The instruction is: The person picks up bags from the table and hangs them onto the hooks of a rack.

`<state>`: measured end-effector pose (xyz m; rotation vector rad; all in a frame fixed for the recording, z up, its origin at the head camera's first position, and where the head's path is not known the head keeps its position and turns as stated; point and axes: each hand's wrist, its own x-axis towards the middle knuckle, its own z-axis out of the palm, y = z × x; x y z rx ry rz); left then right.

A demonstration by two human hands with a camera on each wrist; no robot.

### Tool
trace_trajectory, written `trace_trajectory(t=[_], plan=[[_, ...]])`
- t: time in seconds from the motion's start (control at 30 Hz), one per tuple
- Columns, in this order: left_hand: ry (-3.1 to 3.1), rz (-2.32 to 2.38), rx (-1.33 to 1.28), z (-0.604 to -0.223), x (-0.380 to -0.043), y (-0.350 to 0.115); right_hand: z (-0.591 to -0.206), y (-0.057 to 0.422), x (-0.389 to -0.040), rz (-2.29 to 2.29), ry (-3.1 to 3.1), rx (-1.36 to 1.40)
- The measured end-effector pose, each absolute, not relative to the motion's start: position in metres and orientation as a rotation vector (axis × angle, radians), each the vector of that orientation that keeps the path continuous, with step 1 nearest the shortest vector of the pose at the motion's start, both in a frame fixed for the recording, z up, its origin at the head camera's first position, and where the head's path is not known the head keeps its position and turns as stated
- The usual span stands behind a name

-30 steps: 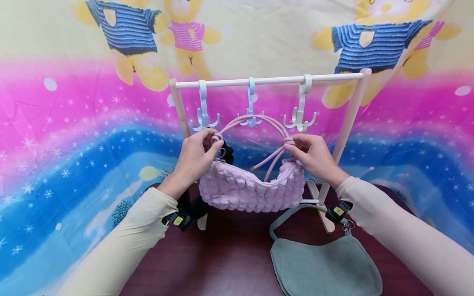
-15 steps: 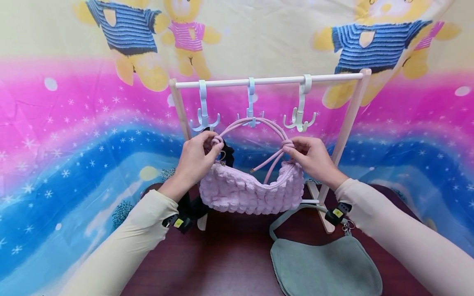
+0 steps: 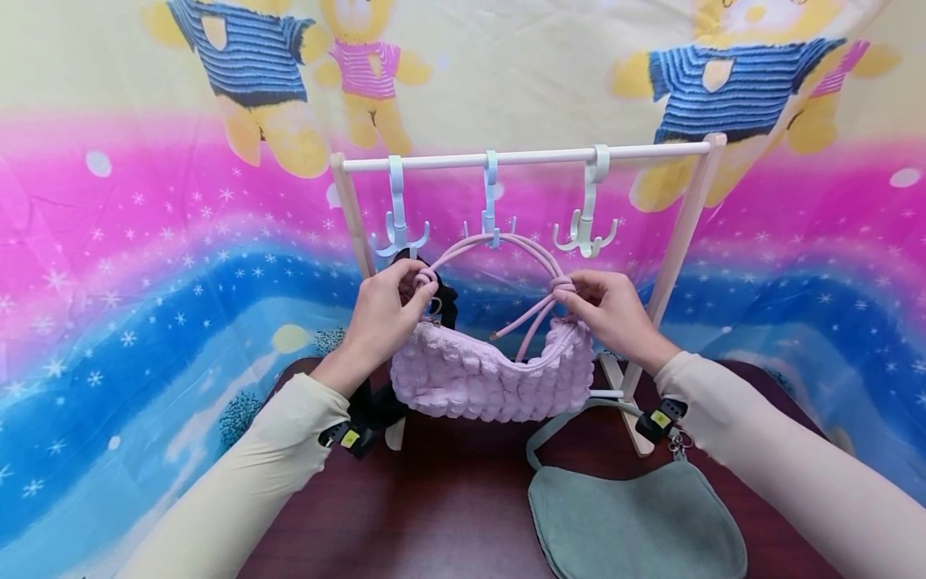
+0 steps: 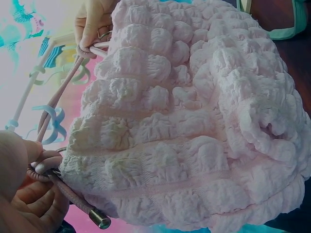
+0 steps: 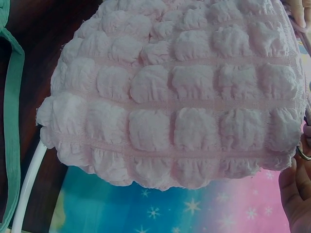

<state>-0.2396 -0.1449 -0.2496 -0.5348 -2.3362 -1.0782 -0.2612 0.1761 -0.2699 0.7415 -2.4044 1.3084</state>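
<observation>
A pale pink handbag (image 3: 492, 378) with puffy, quilted fabric hangs between both hands, over the table. My left hand (image 3: 372, 322) pinches the knot at the left end of its corded handle (image 3: 538, 251); a gold-tipped cord end (image 4: 99, 219) sticks out below it in the left wrist view. My right hand (image 3: 618, 310) pinches the knot at the right end. The handle arches up to the light blue middle hook (image 3: 489, 193), and one prong shows in front of the cords. In the right wrist view the bag's body (image 5: 194, 87) fills most of the picture.
A wooden rack (image 3: 528, 156) also carries a blue hook (image 3: 397, 209) at left and a whitish hook (image 3: 589, 209) at right. Something black (image 3: 448, 301) is partly hidden behind my left hand. A grey-green bag (image 3: 637, 515) lies on the dark table (image 3: 434, 498) at front right.
Both hands have lowered the pink handbag slightly. Its handle has come down from above the middle hook's prongs to their level, with a prong now in front of it.
</observation>
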Motion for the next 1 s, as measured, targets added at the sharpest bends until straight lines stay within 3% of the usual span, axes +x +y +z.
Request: trace_trajectory(t=[1.0], plan=[[-2.358, -1.039, -0.544, -0.261, -0.24, -0.145, -0.279, 0.175, -0.259, 1.321, -2.437, 0.768]])
